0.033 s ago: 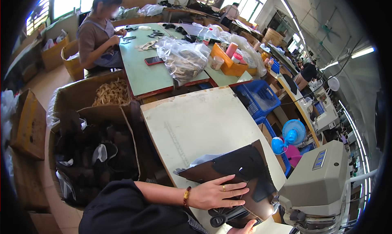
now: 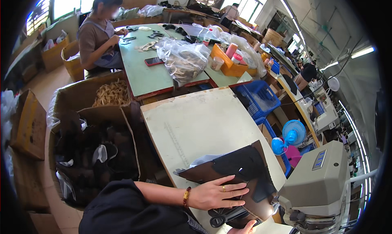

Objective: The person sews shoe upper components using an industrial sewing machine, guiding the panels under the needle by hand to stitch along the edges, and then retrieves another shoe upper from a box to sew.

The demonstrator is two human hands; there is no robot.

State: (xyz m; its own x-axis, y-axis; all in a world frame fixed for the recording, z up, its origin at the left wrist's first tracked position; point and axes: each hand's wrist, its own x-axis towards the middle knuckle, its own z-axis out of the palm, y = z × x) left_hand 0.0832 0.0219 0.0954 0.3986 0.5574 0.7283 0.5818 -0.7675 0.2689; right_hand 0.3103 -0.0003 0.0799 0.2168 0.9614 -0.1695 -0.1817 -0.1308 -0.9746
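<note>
A dark brown, leather-like panel (image 2: 264,189) with black patches lies at the near right of the pale worktable (image 2: 192,123), partly under the head of a sewing machine (image 2: 312,185). My left hand (image 2: 212,194) rests flat on it, fingers spread. At the lower edge of the view, my right hand (image 2: 245,229) pinches the panel's near edge, its thumb on top; its other fingers are mostly hidden. A pale seam runs along the panel near the machine, where a light shines. Just below my left hand is a black strap-like part with a round end (image 2: 217,221).
Left of the table stands a large carton (image 2: 134,148) of dark pieces. Beyond are a green table (image 2: 136,72) with a filled plastic bag (image 2: 183,60), and a seated person (image 2: 98,38). A blue crate (image 2: 265,101) and blue fan (image 2: 290,136) stand to the right.
</note>
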